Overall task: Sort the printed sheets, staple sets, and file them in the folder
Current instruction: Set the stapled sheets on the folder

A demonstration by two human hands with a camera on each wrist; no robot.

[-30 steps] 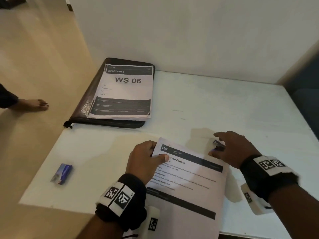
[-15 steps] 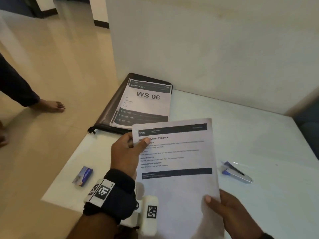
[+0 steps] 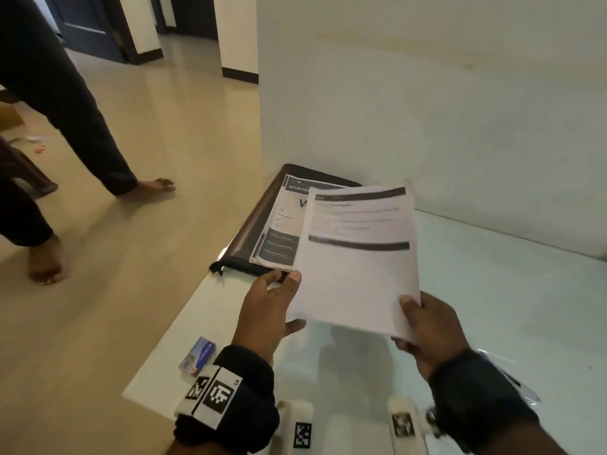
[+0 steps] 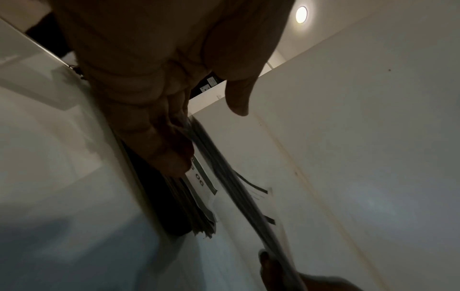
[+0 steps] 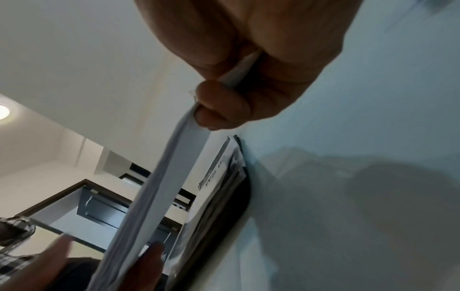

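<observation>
Sheets (image 3: 356, 277), right hand (image 3: 430, 326) pinching corner, left hand (image 3: 262, 310) holding edge

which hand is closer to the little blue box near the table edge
Left. The left hand holds the printed sheets by their left edge, just beyond the small blue box; the right hand pinches their right corner, well to the box's right.

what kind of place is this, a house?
Most likely a home: a barefoot person stands on the glossy floor, a dark panelled door lies beyond, and the folder sits on a plain white table.
</observation>
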